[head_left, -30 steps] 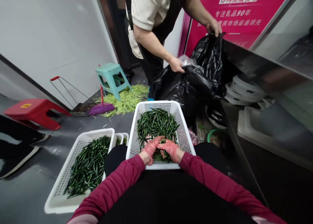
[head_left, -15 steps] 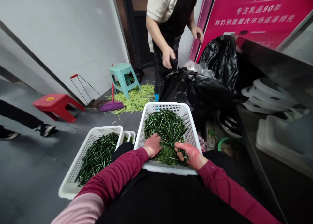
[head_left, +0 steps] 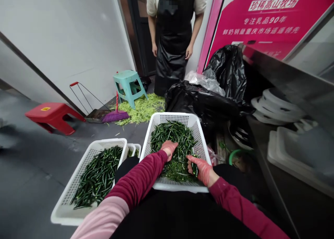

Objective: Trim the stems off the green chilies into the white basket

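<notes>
A white perforated basket [head_left: 177, 186] rests on my lap, filled with dark green chili peppers [head_left: 174, 129], with thin green stems [head_left: 177, 173] gathered at its near end. My left hand [head_left: 169, 149] reaches into the peppers near the middle, its fingers curled inward; what they grip, if anything, is too small to name. Near the basket's right side, my right hand [head_left: 200, 167] is closed around several green peppers. Both hands look reddish and filmy, as if in thin gloves. At my left stands a second white basket [head_left: 61, 211], also holding green peppers [head_left: 97, 176].
A person in a black apron [head_left: 173, 40] stands ahead. Black bags [head_left: 200, 101] lie beyond the basket. A teal stool [head_left: 127, 79], a purple broom [head_left: 115, 116] and green scraps [head_left: 146, 108] are ahead left, a red stool [head_left: 53, 112] farther left. A metal counter [head_left: 284, 68] is on the right.
My left hand has moved forward and right in the peppers. The person ahead has turned to face this way and lowered both arms. The camera view has shifted slightly.
</notes>
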`<state>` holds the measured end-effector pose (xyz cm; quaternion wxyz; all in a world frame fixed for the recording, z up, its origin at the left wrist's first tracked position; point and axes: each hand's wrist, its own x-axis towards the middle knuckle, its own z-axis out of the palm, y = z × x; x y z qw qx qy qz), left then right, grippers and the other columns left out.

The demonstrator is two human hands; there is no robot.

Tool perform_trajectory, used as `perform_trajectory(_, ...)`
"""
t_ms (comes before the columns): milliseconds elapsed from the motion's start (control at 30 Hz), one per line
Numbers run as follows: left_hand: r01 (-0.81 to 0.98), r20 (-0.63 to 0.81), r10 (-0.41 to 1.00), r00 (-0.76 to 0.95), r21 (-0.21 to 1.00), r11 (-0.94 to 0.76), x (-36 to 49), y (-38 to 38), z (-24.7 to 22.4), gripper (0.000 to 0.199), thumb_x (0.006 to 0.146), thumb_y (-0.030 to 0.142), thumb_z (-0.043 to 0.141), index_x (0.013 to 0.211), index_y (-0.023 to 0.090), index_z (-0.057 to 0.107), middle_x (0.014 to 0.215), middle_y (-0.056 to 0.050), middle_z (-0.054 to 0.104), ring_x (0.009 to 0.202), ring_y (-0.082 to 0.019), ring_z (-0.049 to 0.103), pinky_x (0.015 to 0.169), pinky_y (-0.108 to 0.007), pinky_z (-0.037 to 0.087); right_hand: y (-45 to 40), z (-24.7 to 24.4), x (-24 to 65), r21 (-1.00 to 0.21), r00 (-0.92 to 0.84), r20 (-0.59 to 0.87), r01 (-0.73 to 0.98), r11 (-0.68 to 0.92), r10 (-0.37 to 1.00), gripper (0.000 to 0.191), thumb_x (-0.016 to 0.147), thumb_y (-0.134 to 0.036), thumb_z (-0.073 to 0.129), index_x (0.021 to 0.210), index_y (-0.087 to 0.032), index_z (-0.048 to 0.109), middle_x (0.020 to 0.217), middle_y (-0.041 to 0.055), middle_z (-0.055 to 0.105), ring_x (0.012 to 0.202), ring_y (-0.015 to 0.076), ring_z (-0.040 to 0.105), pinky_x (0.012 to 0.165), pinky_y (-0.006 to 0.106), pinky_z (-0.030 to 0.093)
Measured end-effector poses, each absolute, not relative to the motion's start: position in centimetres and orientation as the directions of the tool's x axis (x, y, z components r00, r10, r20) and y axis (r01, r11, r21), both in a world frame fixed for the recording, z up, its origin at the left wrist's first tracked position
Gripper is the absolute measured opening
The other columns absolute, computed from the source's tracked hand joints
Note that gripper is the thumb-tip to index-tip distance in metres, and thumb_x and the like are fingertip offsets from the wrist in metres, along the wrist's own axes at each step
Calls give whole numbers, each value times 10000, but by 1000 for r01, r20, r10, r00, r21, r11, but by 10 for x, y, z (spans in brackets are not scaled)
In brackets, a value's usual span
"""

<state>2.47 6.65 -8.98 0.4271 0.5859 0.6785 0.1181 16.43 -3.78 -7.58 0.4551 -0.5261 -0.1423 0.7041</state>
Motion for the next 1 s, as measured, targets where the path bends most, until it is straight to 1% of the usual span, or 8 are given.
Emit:
perform_trajectory(67, 784, -436, 899, 50, 574, 235, 27, 67, -87, 371, 600, 476, 578, 789, 159, 618, 853, -109, 639, 780, -238, 593, 639, -293, 419, -35, -74, 161, -716, 9, -594, -461, -524, 804, 261, 607, -281, 704, 762, -145, 544, 529, -24, 529, 403, 89, 482, 344, 210, 377)
perform_trajectory(167, 852, -465, 885, 12, 469, 235, 33, 73, -80, 260, 512, 326, 657, 687, 140, 612, 791, -135, 636, 793, -267, 591, 650, -309, 414, -35, -73, 160, -768, 45, -557, -407, -494, 829, 268, 607, -285, 690, 785, -149, 543, 547, -28, 529, 390, 81, 470, 334, 205, 368)
perform_trajectory(267, 748, -535, 845, -15, 555, 365, 32, 77, -77, 162, 502, 228, 654, 609, 127, 584, 666, -105, 607, 701, -215, 589, 576, -257, 400, -38, -76, 164, -789, 50, -548, -361, -497, 835, 279, 601, -269, 677, 820, -149, 552, 572, -25, 538, 398, 79, 475, 324, 194, 355)
perform_trajectory(533, 532, -527, 841, 118, 749, 395, 21, 40, -71, 215, 686, 344, 517, 739, 139, 561, 540, 14, 507, 395, -68, 396, 396, -198, 310, -36, -72, 160, -838, 42, -524, -203, -506, 851, 330, 596, -224, 675, 898, -141, 569, 519, -33, 541, 388, 79, 467, 338, 186, 350)
perform_trajectory(667, 584, -287, 927, 243, 806, 97, 16, 18, -56, 223, 739, 338, 454, 722, 152, 574, 601, 9, 525, 489, -87, 454, 477, -214, 363, -38, -55, 151, -847, -245, -477, -127, -516, 844, 260, 655, -362, 639, 757, -127, 595, 553, 11, 600, 363, 94, 473, 330, 216, 337)
perform_trajectory(767, 814, -146, 915, 375, 524, -250, 1, 16, -43, 228, 797, 312, 413, 771, 177, 594, 795, -35, 564, 756, -150, 544, 684, -259, 415, -41, -51, 150, -851, -268, -489, -63, -522, 830, 265, 674, -382, 612, 646, -120, 592, 484, 7, 569, 315, 86, 431, 309, 222, 305)
perform_trajectory(867, 927, -216, 910, 353, 215, -308, -16, 20, -40, 205, 763, 250, 491, 936, 190, 586, 1044, -97, 518, 963, -214, 513, 796, -327, 411, -41, -56, 162, -784, -164, -560, -210, -584, 812, 241, 684, -375, 603, 707, -135, 594, 583, 18, 610, 345, 80, 445, 316, 216, 328)
perform_trajectory(1000, 968, -380, 894, 237, 167, -185, -16, 25, -57, 267, 690, 224, 596, 948, 164, 625, 1130, -154, 503, 1054, -286, 476, 858, -400, 394, -38, -65, 183, -660, -92, -628, -463, -592, 773, 176, 676, -318, 629, 695, -164, 547, 597, 20, 602, 456, 112, 526, 394, 223, 411)
